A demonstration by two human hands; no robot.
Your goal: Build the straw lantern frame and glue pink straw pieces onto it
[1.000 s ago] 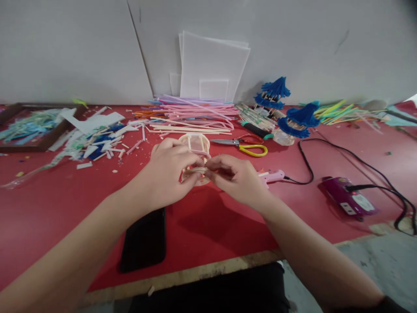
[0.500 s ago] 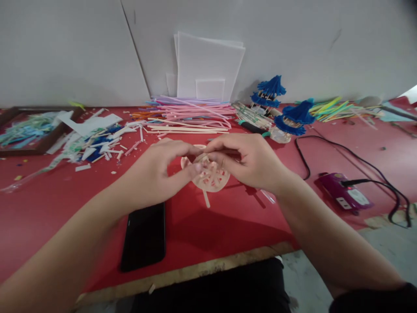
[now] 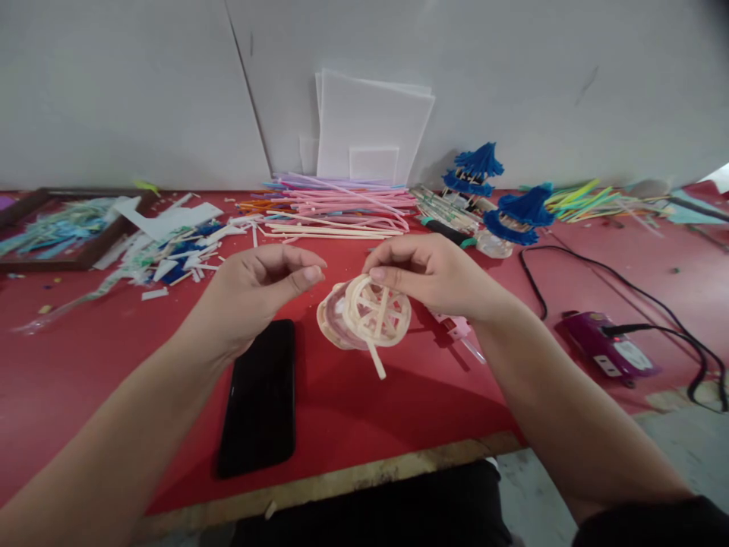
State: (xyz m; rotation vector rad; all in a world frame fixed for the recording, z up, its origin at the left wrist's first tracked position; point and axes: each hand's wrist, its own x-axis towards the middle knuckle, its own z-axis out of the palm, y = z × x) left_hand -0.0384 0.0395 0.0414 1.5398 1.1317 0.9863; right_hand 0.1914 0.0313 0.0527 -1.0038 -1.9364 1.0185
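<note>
My right hand pinches the top rim of a cream spoked wheel between thumb and fingers. A short cream stick projects below the wheel. Behind it and to the left is a rounded pale piece with a clear, pinkish band; the wheel partly covers it, and I cannot tell whether they are joined. My left hand is apart from the wheel, to its left, with thumb and index tips together; anything between them is too small to make out.
A black phone lies below my left hand. A pink tool with a clear stick lies partly behind my right wrist. Pink straws, blue-roofed models and scraps line the back. A purple power strip with black cable sits right.
My left hand has let go of the wheel and moved left. The wheel, in my right hand, has turned to show its round spoked face, and the piece behind shows more.
</note>
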